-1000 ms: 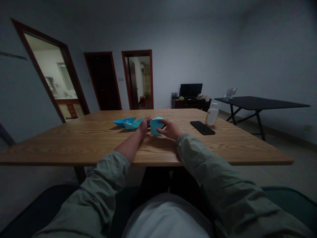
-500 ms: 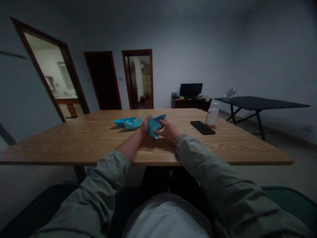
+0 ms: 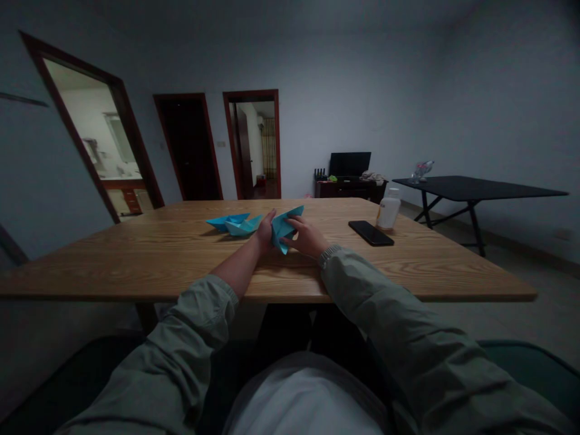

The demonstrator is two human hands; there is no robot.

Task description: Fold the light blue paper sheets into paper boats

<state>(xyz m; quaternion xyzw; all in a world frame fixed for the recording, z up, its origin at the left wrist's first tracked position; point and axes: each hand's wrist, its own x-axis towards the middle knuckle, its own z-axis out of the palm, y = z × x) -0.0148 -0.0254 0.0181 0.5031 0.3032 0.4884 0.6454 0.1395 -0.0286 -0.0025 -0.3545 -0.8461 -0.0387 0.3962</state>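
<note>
Folded paper [image 3: 281, 226], light blue, sits between our two hands, around midway along the near edge of the surface [image 3: 290, 281] and in from it, one point up towards the far edge and another down towards us. Our left hand [image 3: 265, 233] curls around its left side, some fingers hidden behind it. Our right hand [image 3: 310, 238] grips its right side, thumb low and fingers higher; how hard they press we cannot tell.

To work it well, we judge, the left hand should steady the layers lightly while the right eases them evenly, without tugging at the points. Thin paper may crumple or tear at a crease if one side is pulled harder. Lining up the edges before pressing a crease gives a cleaner fold.

The darker paper boat [image 3: 222, 224] and the paler paper boat [image 3: 245, 228] sit just left of our left hand. Towards the right edge, the bottle [image 3: 388, 212] bears markings too blurred to read; we make out no brand on the phone [image 3: 370, 233].
</note>
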